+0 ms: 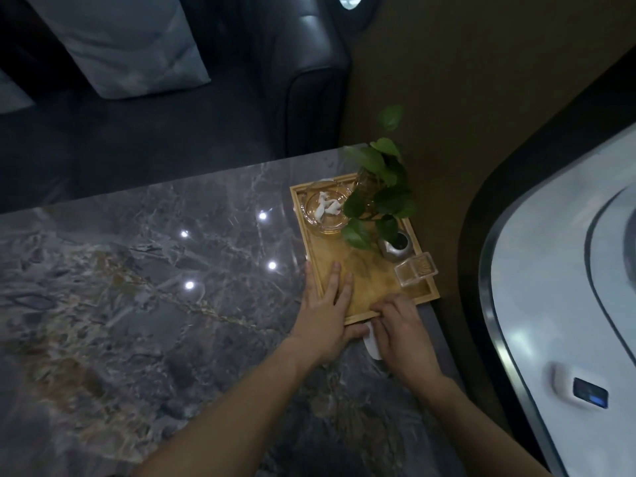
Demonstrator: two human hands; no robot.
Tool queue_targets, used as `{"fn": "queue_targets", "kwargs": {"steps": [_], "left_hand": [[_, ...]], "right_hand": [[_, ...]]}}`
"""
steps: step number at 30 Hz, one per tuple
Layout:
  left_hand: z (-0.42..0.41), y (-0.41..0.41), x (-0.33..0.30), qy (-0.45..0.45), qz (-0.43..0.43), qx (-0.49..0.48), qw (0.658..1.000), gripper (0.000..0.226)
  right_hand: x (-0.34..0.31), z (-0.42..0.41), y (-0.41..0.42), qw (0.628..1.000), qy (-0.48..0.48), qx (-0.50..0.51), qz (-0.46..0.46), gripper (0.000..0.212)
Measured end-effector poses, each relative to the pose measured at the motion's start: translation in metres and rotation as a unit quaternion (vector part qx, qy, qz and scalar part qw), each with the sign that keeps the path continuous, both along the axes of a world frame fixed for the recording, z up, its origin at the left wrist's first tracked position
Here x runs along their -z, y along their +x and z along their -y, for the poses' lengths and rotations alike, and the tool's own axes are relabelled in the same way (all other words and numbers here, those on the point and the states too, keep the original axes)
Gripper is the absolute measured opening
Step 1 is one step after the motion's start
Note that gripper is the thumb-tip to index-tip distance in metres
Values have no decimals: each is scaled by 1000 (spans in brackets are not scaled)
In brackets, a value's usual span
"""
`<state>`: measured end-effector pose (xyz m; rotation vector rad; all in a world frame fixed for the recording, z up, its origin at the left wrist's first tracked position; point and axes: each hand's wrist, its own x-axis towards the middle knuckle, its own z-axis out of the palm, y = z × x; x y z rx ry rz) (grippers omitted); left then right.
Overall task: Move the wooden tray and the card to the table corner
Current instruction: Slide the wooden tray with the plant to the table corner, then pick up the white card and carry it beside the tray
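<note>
Head view is taken from above a dark marble bench [144, 270], at whose far right corner a wooden tray [371, 287] is seen, its long axis running away from the person and slightly leftward, its right edge almost at the bench edge. On the tray are carried a glass ashtray [325, 211] with white scraps, a leafy plant [378, 194] in a small metallic vase [394, 247], and a clear square box [416, 270] perched on the right rim. The left hand [327, 304] is laid flat and spread, fingers extended over the tray's near left corner, the palm resting on the bench just outside the rim. The right hand [399, 332] is curled, its fingertips pressed against the tray's near short edge; beneath it a white card [371, 342] is partly covered, only a rounded strip being visible between the two hands, lying on the bench just beside the tray's near edge. Whether the card is actually pinched cannot be told. The tray is judged to be nearly settled at the corner, directly ahead of both hands; the card lies under the right hand, which is the nearer one, so any remaining push would be directed forward along the tray's long axis.
</note>
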<state>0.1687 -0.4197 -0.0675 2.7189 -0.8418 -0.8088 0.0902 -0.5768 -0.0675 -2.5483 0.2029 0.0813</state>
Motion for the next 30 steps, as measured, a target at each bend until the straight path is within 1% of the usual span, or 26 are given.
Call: {"fn": "queue_targets", "kwargs": {"steps": [5,7,10,13,15,18,23,25,28,30], "left_hand": [[-21,-13,-7,-35,-3,14,999,86],[-36,-25,-9,-52,12,8,999,81],[-55,-40,-15,-44,42,-17,998,73],[-79,-58,-25,-38,68,-46,996,69],[-103,-72,-29,-52,95,-71,991,68],[-136,-90,-34,-60,116,-105,986,70],[-205,-116,-45,-55,102,-166,979,73],[-236,-124,-51,-55,112,-187,974,73],[-283,-137,-58,-60,127,-210,968,78],[-310,-144,-62,-66,119,-228,964,79]], "right_hand": [[-7,-14,-10,997,-69,4,-34,42],[-7,-22,-14,994,-94,-4,-52,49],[-8,-36,-20,986,-142,-23,-80,56],[-17,-59,-28,981,-178,-41,-60,56],[-26,-82,-35,980,-182,-62,-45,60],[-33,-111,-45,977,-182,-98,-46,66],[-48,-170,-54,965,-204,-157,-50,67],[-54,-197,-57,962,-205,-172,-50,68],[-62,-238,-63,960,-200,-191,-45,69],[-66,-263,-64,956,-206,-204,-40,68]]}}
